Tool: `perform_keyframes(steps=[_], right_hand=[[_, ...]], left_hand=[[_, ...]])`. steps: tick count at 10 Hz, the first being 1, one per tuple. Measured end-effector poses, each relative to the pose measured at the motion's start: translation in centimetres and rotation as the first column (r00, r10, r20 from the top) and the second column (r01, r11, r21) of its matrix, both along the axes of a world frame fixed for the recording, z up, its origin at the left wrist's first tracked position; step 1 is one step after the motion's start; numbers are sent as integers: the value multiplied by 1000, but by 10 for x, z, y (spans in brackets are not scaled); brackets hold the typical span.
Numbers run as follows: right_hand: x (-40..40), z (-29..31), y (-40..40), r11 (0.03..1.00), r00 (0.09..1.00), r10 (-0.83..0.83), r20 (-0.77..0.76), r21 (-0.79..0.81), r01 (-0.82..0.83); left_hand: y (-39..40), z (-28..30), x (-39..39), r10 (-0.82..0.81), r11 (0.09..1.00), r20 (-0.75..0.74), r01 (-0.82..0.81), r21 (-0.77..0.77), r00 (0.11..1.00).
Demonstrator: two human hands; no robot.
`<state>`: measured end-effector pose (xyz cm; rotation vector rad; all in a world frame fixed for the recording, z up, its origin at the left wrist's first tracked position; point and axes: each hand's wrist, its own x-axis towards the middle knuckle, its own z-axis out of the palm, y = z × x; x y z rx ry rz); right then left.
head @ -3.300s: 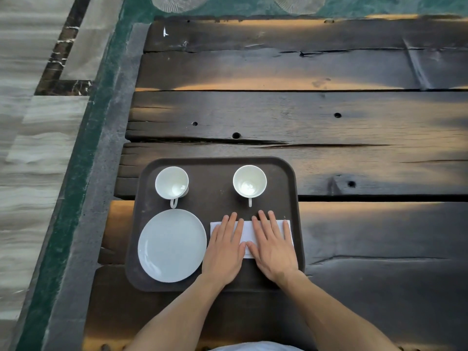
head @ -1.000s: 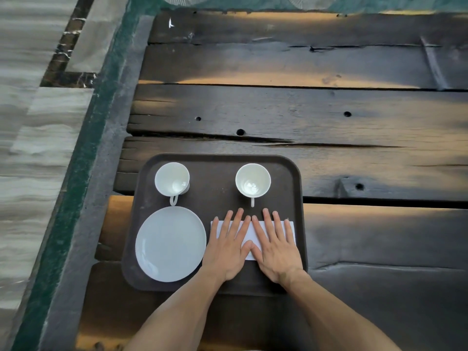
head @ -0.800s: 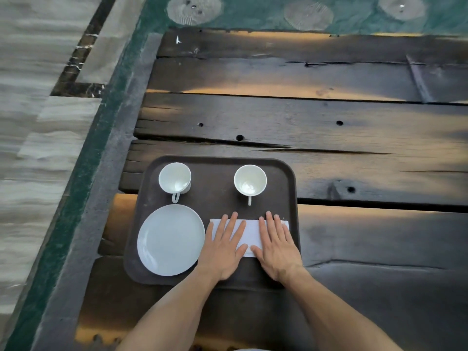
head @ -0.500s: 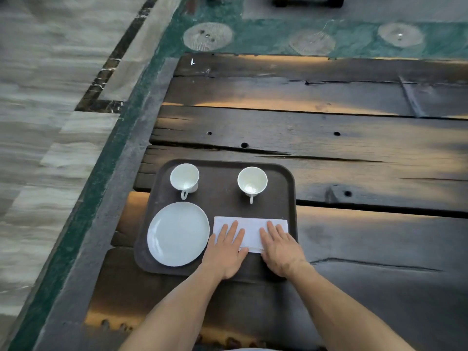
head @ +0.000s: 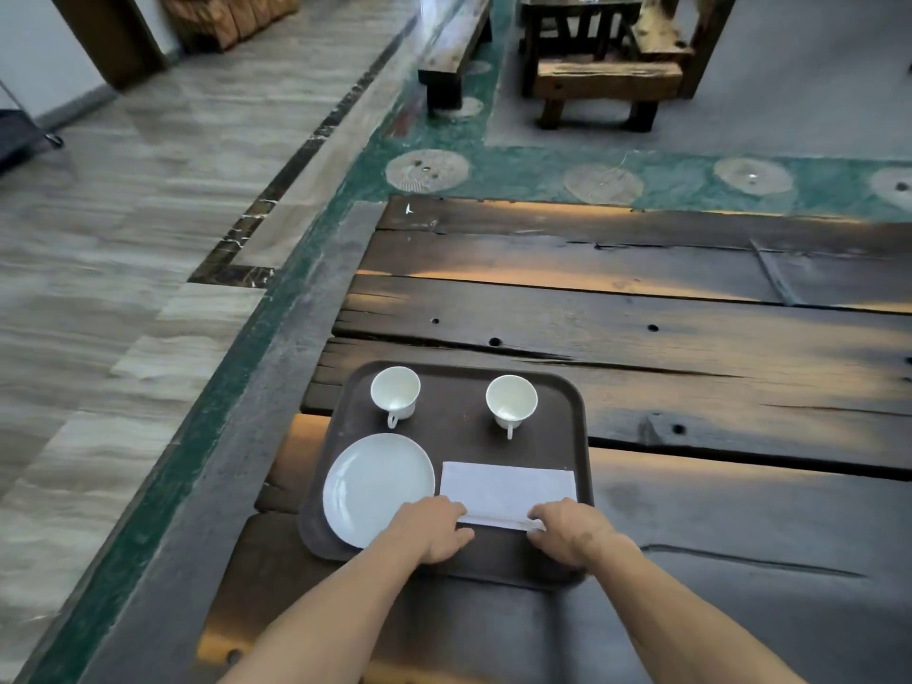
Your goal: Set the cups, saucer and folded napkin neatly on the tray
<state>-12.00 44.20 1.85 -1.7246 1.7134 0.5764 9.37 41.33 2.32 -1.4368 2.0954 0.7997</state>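
A dark brown tray [head: 454, 436] lies on the plank table near its front left corner. Two white cups stand upright at the tray's far side, the left cup [head: 395, 391] and the right cup [head: 511, 401], both with handles pointing toward me. A white saucer [head: 377, 486] sits at the near left of the tray. The folded white napkin [head: 508, 488] lies flat to the saucer's right. My left hand [head: 434, 528] is curled on the napkin's near left corner. My right hand [head: 567, 530] is curled on its near right corner.
The dark wooden plank table [head: 641, 338] stretches far and right of the tray; its left edge [head: 316, 367] drops to the floor beside the tray. A low wooden bench [head: 456, 46] and a wooden chair [head: 607, 66] stand on the floor well beyond the table.
Both hands slid back from lying flat on the napkin to its near edge, and their fingers curled. The view tilted up, showing the room beyond the table.
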Motion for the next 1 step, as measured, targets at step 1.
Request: perform_keyframes(steps=[1], right_hand=[[7,18,-10,997,998,-42,42,-64,45]], left_hand=[[-9,14,16,22,999,-36,-20,48,999]])
